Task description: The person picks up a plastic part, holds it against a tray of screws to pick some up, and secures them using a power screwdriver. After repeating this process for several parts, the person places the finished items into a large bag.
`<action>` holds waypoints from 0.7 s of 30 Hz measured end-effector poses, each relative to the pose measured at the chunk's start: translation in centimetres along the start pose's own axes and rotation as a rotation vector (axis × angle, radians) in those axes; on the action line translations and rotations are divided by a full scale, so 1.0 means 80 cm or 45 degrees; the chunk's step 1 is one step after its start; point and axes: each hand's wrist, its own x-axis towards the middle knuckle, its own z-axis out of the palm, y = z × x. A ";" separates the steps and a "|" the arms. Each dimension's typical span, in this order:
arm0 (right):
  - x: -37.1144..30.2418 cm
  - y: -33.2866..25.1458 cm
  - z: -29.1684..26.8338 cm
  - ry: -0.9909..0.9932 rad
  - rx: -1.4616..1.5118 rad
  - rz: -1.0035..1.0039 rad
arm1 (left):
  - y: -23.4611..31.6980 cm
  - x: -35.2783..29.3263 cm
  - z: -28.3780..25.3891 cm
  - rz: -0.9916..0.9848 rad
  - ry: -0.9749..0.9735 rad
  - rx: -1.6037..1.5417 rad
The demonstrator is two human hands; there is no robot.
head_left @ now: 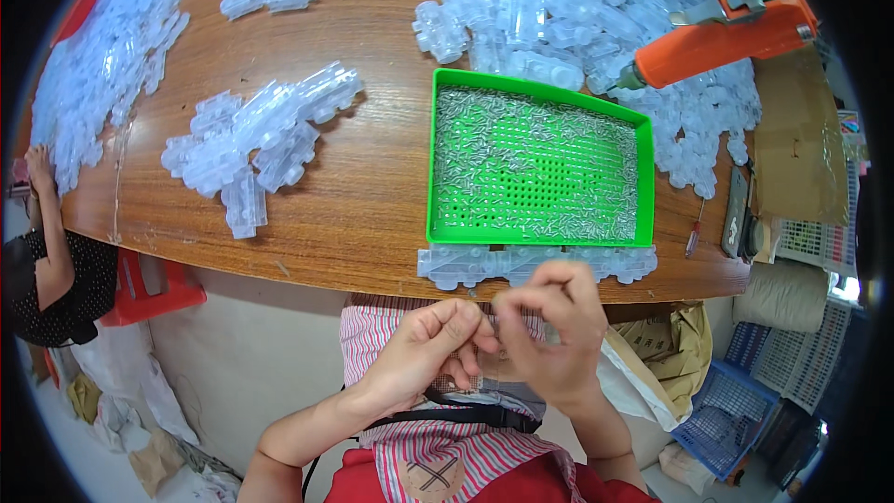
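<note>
You hold a small clear part between both hands, just below the tabletop edge.

The small clear plastic piece [492, 333] sits pinched between your left hand [424, 349] and right hand [549, 326], both closed on it over your lap; what exactly it is I cannot tell. You look to be mid-assembly, fitting something tiny into it; the next move likely calls for a fine, steady push. Just above, a row of clear plastic parts [535, 264] lines the tabletop [363, 196] edge, touching the green tray [540, 235] of small metal pins. Bare wood lies left of the tray, before a loose cluster of clear parts [256, 135]. An orange power tool [726, 33] rests far right.
</note>
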 end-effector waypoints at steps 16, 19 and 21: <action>0.004 0.023 0.023 0.101 -0.479 -0.322 | 0.003 0.007 -0.013 -0.069 -0.011 -0.394; 0.006 0.021 0.020 0.085 -0.536 -0.350 | 0.003 0.008 -0.014 -0.075 0.006 -0.373; 0.007 0.018 0.017 0.079 -0.549 -0.349 | 0.003 0.007 -0.015 -0.081 0.015 -0.354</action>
